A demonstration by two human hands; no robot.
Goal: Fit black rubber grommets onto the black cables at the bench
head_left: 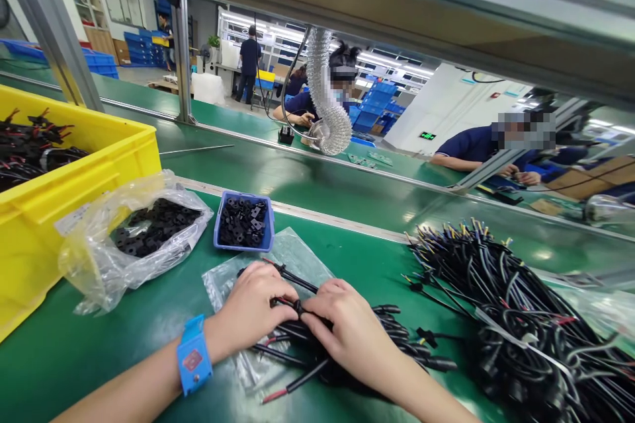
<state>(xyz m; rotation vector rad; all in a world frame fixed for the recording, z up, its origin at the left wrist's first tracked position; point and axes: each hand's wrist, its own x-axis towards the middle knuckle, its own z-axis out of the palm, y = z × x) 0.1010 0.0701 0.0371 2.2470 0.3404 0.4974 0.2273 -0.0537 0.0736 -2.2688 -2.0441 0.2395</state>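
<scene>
Black cable, pinched between both hands, near other cables.

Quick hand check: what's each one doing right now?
Left hand: closed, pinching a black cable.
Right hand: closed, fingertips pinching apparently the same black cable.

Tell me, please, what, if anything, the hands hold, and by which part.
Left hand and right hand pinch a black cable where their thumbs nearly meet; whether that is its end is unclear.
</scene>
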